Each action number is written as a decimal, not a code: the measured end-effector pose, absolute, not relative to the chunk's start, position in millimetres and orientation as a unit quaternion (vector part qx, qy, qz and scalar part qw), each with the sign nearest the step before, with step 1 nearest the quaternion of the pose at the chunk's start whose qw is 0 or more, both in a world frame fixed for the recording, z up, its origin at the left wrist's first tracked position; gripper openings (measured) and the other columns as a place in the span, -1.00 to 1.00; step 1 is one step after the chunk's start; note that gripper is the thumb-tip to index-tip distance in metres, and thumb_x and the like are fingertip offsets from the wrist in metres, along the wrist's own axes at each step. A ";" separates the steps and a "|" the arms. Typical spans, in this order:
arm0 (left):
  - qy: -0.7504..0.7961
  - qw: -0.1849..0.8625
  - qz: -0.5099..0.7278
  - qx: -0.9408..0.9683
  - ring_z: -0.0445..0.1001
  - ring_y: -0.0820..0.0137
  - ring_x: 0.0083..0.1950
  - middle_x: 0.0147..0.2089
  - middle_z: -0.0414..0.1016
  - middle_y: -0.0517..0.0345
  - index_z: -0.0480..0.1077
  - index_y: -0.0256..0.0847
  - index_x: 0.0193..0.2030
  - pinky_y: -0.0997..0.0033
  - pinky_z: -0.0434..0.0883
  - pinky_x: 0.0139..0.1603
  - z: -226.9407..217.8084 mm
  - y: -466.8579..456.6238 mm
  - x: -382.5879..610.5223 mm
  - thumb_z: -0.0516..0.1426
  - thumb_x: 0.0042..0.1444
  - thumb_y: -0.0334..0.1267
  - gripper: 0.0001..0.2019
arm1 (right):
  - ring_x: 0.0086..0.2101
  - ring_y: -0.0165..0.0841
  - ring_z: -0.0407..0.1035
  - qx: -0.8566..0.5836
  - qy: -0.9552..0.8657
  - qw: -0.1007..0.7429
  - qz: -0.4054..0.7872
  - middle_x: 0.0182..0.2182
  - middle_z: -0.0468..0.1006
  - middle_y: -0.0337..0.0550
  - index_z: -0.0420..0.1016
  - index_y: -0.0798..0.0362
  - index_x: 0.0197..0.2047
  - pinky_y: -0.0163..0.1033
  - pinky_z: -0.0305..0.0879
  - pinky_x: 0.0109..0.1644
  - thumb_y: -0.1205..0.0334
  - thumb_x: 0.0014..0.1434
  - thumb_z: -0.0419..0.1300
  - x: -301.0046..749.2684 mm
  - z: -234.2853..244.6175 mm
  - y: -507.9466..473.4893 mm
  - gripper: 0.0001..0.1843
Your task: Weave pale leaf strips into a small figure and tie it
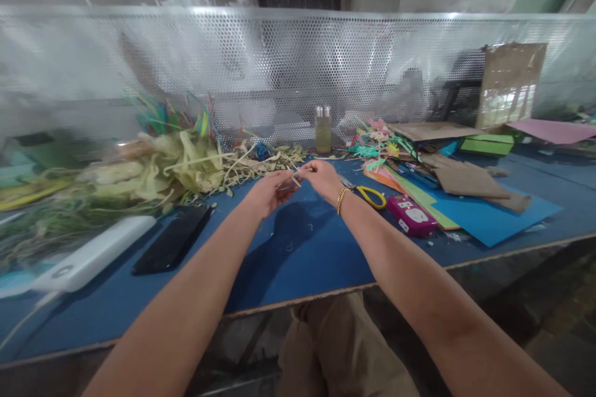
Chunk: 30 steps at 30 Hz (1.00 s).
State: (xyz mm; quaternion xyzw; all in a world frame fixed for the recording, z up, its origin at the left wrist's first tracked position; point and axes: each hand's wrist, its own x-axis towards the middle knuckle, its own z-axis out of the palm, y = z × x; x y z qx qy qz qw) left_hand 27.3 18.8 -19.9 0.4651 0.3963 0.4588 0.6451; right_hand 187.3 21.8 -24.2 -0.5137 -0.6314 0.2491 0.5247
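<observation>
Above the blue tabletop [298, 254], my left hand [272, 192] and my right hand [321, 178] meet fingertip to fingertip. Pinched between them is a thin pale strip [297, 179], similar in colour to the dried plant strips [261, 164] lying just behind. Its exact kind is too small to make out. A gold bracelet [342, 200] circles my right wrist. Close to that wrist lie yellow-handled scissors [371, 196], partly hidden by it.
On the left are pale husks [181, 158], a black phone [173, 240] and a white power bank [100, 254]. To the right sit a purple box-shaped object [410, 216], coloured paper [493, 223] and brown card [470, 178]. A bottle [323, 130] stands before the perforated metal panel [288, 62].
</observation>
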 end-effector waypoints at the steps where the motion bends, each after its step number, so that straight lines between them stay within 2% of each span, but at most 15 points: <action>1: 0.401 0.633 0.456 0.480 0.56 0.39 -0.30 -0.27 0.60 0.08 0.46 -0.18 -0.30 0.51 0.40 -0.37 -21.0 19.3 27.5 0.33 -0.10 -0.22 -0.78 | -0.47 -0.45 0.35 -0.503 -0.628 0.533 0.263 -0.48 0.55 -0.21 0.54 0.12 -0.39 -0.33 0.23 -0.33 0.14 0.01 0.25 186.7 -24.7 22.1 -0.80; 8: 0.382 0.630 0.463 0.492 0.55 0.42 -0.32 -0.34 0.59 0.11 0.49 -0.18 -0.35 0.50 0.41 -0.31 -24.1 20.2 29.3 0.36 -0.15 -0.32 -0.80 | -0.43 -0.44 0.40 -0.412 -0.580 0.585 0.389 -0.45 0.57 -0.18 0.53 0.12 -0.40 -0.30 0.34 -0.25 0.12 -0.03 0.30 183.4 -28.1 26.4 -0.78; 11: 0.381 0.631 0.469 0.486 0.54 0.44 -0.33 -0.39 0.57 0.14 0.48 -0.18 -0.36 0.51 0.40 -0.32 -23.0 19.1 30.2 0.36 -0.14 -0.28 -0.81 | -0.41 -0.44 0.40 -0.411 -0.580 0.579 0.399 -0.45 0.57 -0.18 0.52 0.11 -0.41 -0.31 0.34 -0.24 0.10 -0.01 0.29 182.1 -28.1 26.5 -0.77; 15: 0.397 0.623 0.460 0.492 0.50 0.45 -0.39 -0.43 0.55 0.12 0.46 -0.21 -0.38 0.53 0.34 -0.41 -20.6 17.2 31.6 0.36 -0.13 -0.23 -0.80 | -0.46 -0.47 0.32 -0.431 -0.595 0.578 0.356 -0.48 0.52 -0.23 0.49 0.11 -0.45 -0.35 0.26 -0.31 0.07 0.01 0.26 181.3 -29.2 25.9 -0.75; 20: 0.396 0.623 0.443 0.508 0.49 0.43 -0.40 -0.47 0.52 0.12 0.40 -0.21 -0.46 0.53 0.29 -0.46 -16.7 14.6 33.6 0.31 -0.13 -0.29 -0.84 | -0.51 -0.49 0.22 -0.470 -0.610 0.574 0.279 -0.54 0.46 -0.28 0.48 0.11 -0.48 -0.36 0.14 -0.39 0.03 0.02 0.24 180.2 -29.2 22.7 -0.72; 30: 0.399 0.627 0.425 0.517 0.48 0.42 -0.43 -0.49 0.51 0.11 0.34 -0.21 -0.47 0.50 0.31 -0.45 -10.5 9.8 35.2 0.27 -0.14 -0.37 -0.84 | -0.50 -0.47 0.24 -0.498 -0.619 0.565 0.223 -0.56 0.46 -0.29 0.51 0.10 -0.49 -0.36 0.14 -0.37 0.03 0.06 0.20 180.4 -26.1 21.3 -0.70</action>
